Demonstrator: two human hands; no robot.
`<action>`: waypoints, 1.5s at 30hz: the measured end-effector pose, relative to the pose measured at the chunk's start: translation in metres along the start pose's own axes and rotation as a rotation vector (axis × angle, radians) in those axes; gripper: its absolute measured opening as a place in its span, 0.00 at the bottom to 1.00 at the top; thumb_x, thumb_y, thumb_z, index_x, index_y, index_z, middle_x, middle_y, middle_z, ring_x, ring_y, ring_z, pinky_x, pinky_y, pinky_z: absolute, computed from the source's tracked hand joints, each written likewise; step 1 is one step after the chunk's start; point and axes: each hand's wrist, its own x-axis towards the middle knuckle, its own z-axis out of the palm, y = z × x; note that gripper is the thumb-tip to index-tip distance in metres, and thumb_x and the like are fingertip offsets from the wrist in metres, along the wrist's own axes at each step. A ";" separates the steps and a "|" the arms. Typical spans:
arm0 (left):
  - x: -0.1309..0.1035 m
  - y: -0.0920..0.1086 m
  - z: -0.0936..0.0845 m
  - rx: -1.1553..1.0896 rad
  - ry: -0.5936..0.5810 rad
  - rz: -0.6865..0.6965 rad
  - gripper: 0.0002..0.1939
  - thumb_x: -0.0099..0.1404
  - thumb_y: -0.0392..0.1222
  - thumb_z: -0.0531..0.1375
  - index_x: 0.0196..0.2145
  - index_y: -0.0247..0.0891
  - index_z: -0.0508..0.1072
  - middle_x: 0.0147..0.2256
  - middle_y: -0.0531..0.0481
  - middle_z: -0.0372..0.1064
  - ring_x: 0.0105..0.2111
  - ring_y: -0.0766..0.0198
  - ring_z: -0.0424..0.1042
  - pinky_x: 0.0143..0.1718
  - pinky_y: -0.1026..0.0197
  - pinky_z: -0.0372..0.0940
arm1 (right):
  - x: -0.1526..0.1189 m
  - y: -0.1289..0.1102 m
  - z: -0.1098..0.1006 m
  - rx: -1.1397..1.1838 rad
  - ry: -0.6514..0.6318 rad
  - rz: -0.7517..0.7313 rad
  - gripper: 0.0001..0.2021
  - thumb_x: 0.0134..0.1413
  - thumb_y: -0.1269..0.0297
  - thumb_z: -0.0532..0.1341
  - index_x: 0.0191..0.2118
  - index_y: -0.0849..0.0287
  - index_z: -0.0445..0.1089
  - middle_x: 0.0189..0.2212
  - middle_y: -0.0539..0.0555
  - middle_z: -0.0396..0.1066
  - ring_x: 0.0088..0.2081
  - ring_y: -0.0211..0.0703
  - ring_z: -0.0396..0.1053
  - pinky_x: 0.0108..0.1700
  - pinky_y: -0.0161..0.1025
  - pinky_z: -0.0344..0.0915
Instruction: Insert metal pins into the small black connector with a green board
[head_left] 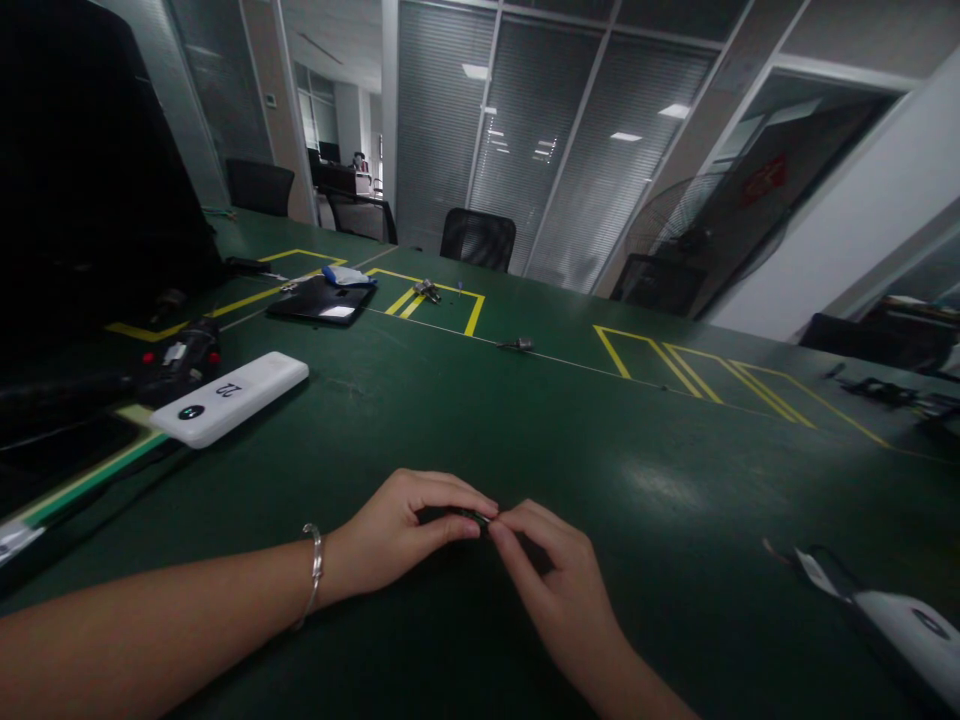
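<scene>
Hands meet near the table's (675, 440) near edge, at its middle. The left hand (397, 535) and right hand (551, 585) pinch one small dark part (474, 517) between them, just above the green top. Left fingers (450, 500) curl closed over the part's left end; the thumb presses from below. Right fingertips (501, 528) close on its right end, where a pale glint shows. What the part is cannot be told: it is mostly hidden and the light is dim. A bracelet (316, 572) sits on the left wrist.

Judgement on the step: this looks like fine two-handed work on a tiny piece. It is best done with both wrists resting on the table for steadiness, and with the part held low so a slip does not send it far. Grip with fingertips only, lightly, and turn or press along the part's axis, not across it.

Surroundings: a white power bank (232, 397) marked 22 lies toward the left edge, with a dark tool (184, 355) just beyond it. A second white device (911, 630) lies at the near right corner. A dark tablet (321, 299) rests far left, within yellow markings (442, 295).
</scene>
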 end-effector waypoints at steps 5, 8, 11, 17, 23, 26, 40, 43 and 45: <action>0.002 0.001 -0.003 0.054 0.018 -0.032 0.10 0.66 0.35 0.59 0.44 0.41 0.77 0.43 0.47 0.73 0.44 0.60 0.72 0.46 0.58 0.66 | 0.000 0.001 -0.002 0.019 0.044 0.023 0.10 0.61 0.65 0.56 0.32 0.57 0.73 0.27 0.51 0.71 0.30 0.41 0.69 0.32 0.35 0.62; 0.001 -0.002 -0.006 0.070 0.034 -0.071 0.10 0.67 0.36 0.58 0.45 0.40 0.74 0.43 0.48 0.71 0.43 0.60 0.70 0.45 0.58 0.65 | 0.000 0.002 -0.003 0.032 0.070 0.040 0.10 0.61 0.64 0.56 0.32 0.57 0.73 0.27 0.51 0.70 0.30 0.41 0.69 0.32 0.35 0.61; 0.001 -0.007 -0.011 0.034 0.005 -0.129 0.09 0.67 0.37 0.58 0.46 0.39 0.70 0.42 0.49 0.70 0.41 0.61 0.70 0.43 0.59 0.65 | 0.000 0.002 -0.004 0.043 0.077 0.051 0.10 0.62 0.64 0.56 0.32 0.58 0.73 0.27 0.51 0.70 0.30 0.41 0.68 0.32 0.35 0.61; 0.003 -0.007 -0.017 0.223 -0.191 -0.104 0.06 0.67 0.39 0.59 0.42 0.41 0.72 0.39 0.51 0.69 0.39 0.61 0.68 0.40 0.61 0.63 | 0.001 0.001 -0.004 0.044 0.079 0.045 0.10 0.61 0.65 0.56 0.32 0.58 0.73 0.27 0.51 0.70 0.30 0.41 0.69 0.32 0.36 0.61; 0.003 -0.003 -0.012 0.440 -0.319 0.029 0.09 0.70 0.41 0.55 0.45 0.43 0.73 0.38 0.49 0.68 0.42 0.58 0.65 0.43 0.60 0.61 | 0.001 0.002 -0.004 0.039 0.069 0.026 0.10 0.61 0.66 0.56 0.32 0.58 0.73 0.28 0.51 0.71 0.31 0.41 0.69 0.33 0.36 0.62; 0.003 -0.003 -0.011 0.478 -0.308 0.037 0.11 0.70 0.42 0.54 0.47 0.44 0.73 0.41 0.47 0.66 0.42 0.57 0.64 0.44 0.59 0.62 | 0.000 0.003 -0.003 0.019 0.067 0.030 0.10 0.62 0.66 0.56 0.32 0.58 0.73 0.27 0.51 0.70 0.30 0.41 0.69 0.32 0.35 0.62; 0.000 0.000 -0.007 0.580 -0.245 0.077 0.27 0.52 0.57 0.67 0.45 0.40 0.70 0.41 0.46 0.65 0.39 0.53 0.63 0.42 0.55 0.61 | 0.000 -0.001 -0.008 -0.152 -0.126 0.014 0.11 0.53 0.74 0.57 0.41 0.56 0.68 0.36 0.52 0.69 0.37 0.43 0.69 0.38 0.37 0.64; -0.001 0.000 -0.008 0.528 -0.226 0.040 0.20 0.57 0.49 0.66 0.45 0.41 0.70 0.41 0.46 0.65 0.41 0.54 0.64 0.43 0.55 0.62 | 0.000 -0.006 -0.016 -0.184 -0.235 0.028 0.14 0.50 0.75 0.60 0.44 0.55 0.67 0.40 0.53 0.68 0.41 0.46 0.68 0.39 0.38 0.65; -0.001 -0.001 -0.009 0.455 -0.202 0.019 0.18 0.58 0.43 0.66 0.46 0.41 0.69 0.43 0.46 0.64 0.43 0.55 0.64 0.44 0.55 0.63 | -0.001 -0.008 -0.020 -0.176 -0.291 0.043 0.16 0.49 0.74 0.62 0.45 0.54 0.66 0.42 0.53 0.67 0.43 0.47 0.67 0.41 0.39 0.65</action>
